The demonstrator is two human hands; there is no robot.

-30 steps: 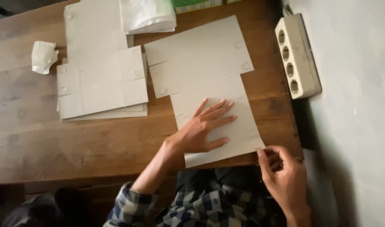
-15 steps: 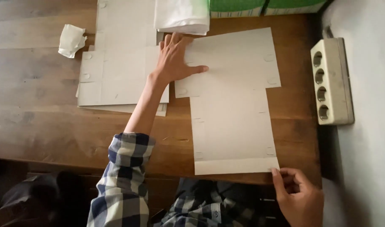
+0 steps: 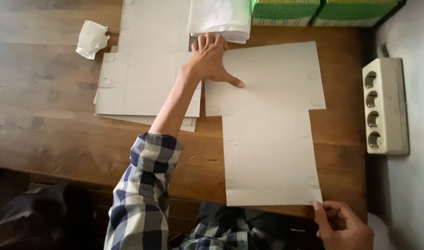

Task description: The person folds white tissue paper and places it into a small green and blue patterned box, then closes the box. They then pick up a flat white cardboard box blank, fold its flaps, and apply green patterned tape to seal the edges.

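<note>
The left hand (image 3: 211, 58) lies spread flat on the far left corner of a flat cardboard cutout (image 3: 267, 125), while the right hand (image 3: 344, 227) pinches its near right corner. The sheet lies on the wooden table (image 3: 45, 125), just right of a stack of similar cutouts (image 3: 138, 88).

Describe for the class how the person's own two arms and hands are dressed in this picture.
The left hand is bare, with no glove, ring or watch showing. Its forearm is bare too, up to a rolled sleeve of checked cloth in dark blue, grey and white. The right hand is also bare; only the hand and wrist are in view, so its sleeve cannot be seen.
</note>
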